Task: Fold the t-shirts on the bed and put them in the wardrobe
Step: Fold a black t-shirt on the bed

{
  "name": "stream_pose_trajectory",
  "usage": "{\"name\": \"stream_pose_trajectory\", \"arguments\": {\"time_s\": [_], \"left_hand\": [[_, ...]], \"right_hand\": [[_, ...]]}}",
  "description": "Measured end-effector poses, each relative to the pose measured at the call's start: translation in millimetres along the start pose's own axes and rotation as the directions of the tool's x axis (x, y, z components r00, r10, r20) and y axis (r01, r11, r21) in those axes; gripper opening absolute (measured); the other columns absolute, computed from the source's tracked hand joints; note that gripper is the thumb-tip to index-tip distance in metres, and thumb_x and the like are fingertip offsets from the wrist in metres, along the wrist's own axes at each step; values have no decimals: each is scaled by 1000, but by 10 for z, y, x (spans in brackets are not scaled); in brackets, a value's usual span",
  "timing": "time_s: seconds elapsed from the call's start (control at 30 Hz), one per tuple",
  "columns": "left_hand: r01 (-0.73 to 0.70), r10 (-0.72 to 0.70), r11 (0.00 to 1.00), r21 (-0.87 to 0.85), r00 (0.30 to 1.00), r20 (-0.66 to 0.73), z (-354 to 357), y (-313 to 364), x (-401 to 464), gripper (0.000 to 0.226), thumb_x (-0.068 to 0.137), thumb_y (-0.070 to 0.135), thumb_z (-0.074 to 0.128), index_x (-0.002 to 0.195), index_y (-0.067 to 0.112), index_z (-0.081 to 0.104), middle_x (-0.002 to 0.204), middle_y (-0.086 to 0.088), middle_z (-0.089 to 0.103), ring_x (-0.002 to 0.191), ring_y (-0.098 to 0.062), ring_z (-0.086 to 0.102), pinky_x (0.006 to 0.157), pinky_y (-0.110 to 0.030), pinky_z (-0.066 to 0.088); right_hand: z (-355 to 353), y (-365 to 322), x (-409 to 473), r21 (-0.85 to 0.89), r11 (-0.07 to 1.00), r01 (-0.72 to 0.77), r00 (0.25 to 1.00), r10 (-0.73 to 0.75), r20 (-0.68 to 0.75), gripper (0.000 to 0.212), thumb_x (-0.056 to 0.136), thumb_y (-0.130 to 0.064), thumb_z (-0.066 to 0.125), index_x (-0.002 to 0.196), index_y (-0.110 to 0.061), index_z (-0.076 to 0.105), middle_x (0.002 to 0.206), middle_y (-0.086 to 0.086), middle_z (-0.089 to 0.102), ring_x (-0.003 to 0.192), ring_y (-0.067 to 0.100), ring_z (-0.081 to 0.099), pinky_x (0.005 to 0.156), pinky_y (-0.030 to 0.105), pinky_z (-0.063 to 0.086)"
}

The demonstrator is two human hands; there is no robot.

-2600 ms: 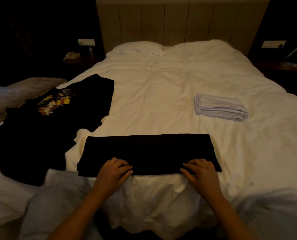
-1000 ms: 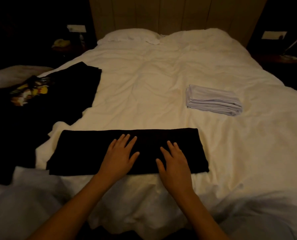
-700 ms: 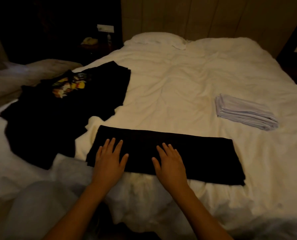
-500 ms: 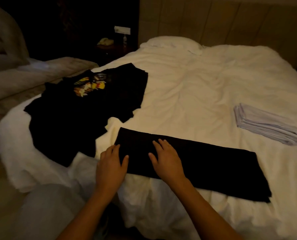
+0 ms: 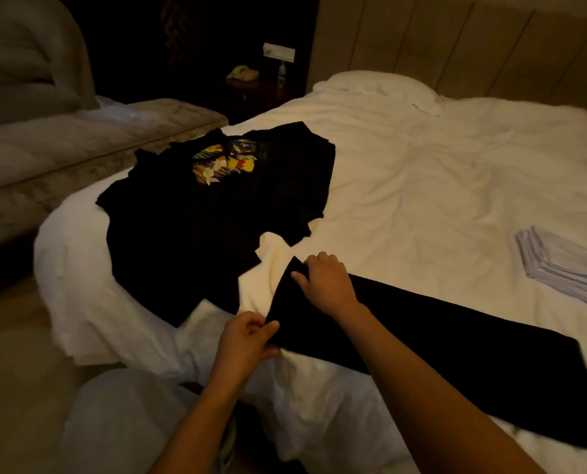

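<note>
White bedding covers the bed (image 5: 422, 186) in this dim room, and the black t-shirt (image 5: 439, 336), folded into a long strip, lies across its near edge. A moment ago your palms lay flat on it; now your left hand (image 5: 246, 340) pinches the near corner of its left end and your right hand (image 5: 326, 282) grips the far corner, fingers curled on the cloth. That suggests smoothing is done and you're starting the crosswise fold. Another black t-shirt (image 5: 217, 206) with a print waits unfolded nearby; a folded pale stack (image 5: 566, 265) sits at the right.
</note>
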State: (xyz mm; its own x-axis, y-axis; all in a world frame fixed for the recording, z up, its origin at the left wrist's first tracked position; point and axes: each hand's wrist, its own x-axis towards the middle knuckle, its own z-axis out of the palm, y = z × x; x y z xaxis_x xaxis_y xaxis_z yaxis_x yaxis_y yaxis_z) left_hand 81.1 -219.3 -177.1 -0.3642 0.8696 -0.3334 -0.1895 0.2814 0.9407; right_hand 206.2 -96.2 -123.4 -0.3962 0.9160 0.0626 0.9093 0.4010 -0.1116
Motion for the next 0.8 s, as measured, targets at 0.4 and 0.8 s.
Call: {"name": "stream_pose_trajectory", "arguments": {"time_s": [0.4,0.8], "left_hand": [[-269,290,949,166,950,-118,-24,117,-85,8,91,13,67,95,18,63,91,3,66,91,-14,64,82,-31,55],[-705,511,329,628,692,510,1122,193,-375,53,101,40,48,149,20,38,158,-3,32,147,-17,23,117,-27,19]], "right_hand": [[29,116,-268,232,969,-86,962,142,-233,41,99,-36,50,131,-10,57,127,9,59,117,25,53,102,35,38],[-17,1352,-1535,118,909,-399,886,415,-206,51,103,-42,38,147,-18,43,156,3,37,148,21,24,121,39,16]]}}
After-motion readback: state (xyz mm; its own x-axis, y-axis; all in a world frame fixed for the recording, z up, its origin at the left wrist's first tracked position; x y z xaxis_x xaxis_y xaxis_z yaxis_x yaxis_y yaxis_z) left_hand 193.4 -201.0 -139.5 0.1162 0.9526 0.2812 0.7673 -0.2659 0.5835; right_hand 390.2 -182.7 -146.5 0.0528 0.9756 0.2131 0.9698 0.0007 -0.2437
